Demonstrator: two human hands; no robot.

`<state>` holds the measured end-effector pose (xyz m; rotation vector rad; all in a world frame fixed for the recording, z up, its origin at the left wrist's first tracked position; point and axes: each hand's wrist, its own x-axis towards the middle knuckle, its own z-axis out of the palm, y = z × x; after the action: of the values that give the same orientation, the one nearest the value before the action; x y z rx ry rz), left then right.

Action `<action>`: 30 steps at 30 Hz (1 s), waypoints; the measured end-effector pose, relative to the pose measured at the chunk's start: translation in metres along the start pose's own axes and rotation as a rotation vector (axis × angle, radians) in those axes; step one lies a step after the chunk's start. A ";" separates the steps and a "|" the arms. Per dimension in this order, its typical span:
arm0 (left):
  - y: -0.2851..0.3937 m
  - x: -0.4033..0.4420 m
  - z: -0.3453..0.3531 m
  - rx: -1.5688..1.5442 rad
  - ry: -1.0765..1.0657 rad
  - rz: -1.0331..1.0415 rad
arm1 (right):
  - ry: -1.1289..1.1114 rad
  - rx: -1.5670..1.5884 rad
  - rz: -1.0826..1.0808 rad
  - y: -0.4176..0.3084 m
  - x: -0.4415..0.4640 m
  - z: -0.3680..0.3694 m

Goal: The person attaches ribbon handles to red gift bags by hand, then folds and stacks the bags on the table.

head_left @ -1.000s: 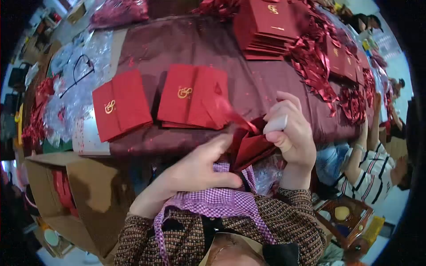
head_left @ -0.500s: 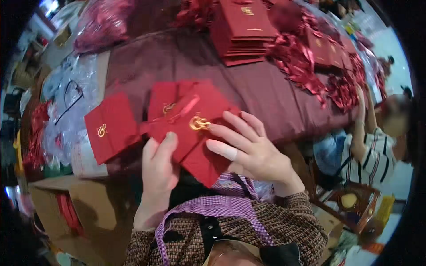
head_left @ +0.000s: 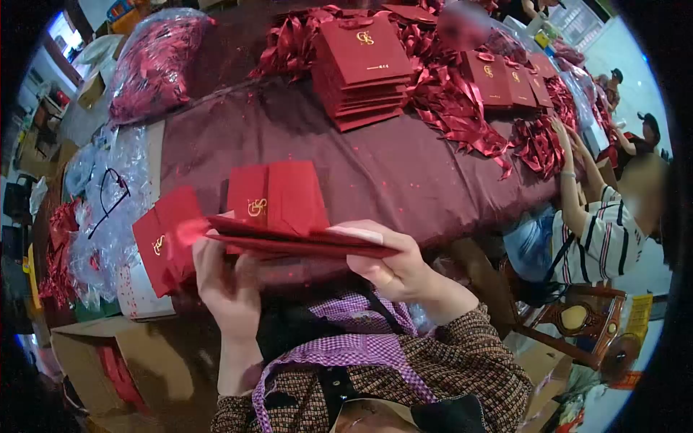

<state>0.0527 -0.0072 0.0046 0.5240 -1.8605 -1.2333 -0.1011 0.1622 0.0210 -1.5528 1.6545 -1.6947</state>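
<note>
left grip (head_left: 227, 281): pinched, blurred, upright | right grip (head_left: 393, 265): pinched, angled leftward | right forearm (head_left: 444, 297): slanting inward

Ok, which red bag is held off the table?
The bag seen edge-on, between the left hand and right hand; the stacked red bags rest on the table.

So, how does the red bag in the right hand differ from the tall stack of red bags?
The held bag appears edge-on, no logo visible; the tall stack shows a gold logo. The held bag is in the right hand; the tall stack rests on maroon cloth. Both are red.
</note>
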 end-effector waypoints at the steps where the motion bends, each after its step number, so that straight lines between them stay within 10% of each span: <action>1: 0.002 0.004 -0.001 -0.068 0.059 -0.021 | -0.053 0.042 0.042 0.000 0.001 -0.003; 8: 0.015 0.007 -0.018 -0.623 -0.034 -0.381 | -0.464 0.052 0.019 0.013 0.046 -0.081; 13: -0.009 -0.005 -0.027 -0.716 -0.080 -0.509 | 0.617 -0.490 0.282 0.109 0.120 -0.179; 20: -0.004 -0.006 -0.024 -0.714 -0.085 -0.512 | 0.442 -0.810 0.414 0.190 0.139 -0.226; 30: -0.015 -0.009 -0.019 -0.678 -0.084 -0.619 | 0.645 -0.080 0.568 0.154 0.149 -0.212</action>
<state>0.0723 -0.0180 -0.0095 0.6844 -1.2363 -2.2001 -0.3973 0.1077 0.0131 -0.4550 2.1990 -1.8951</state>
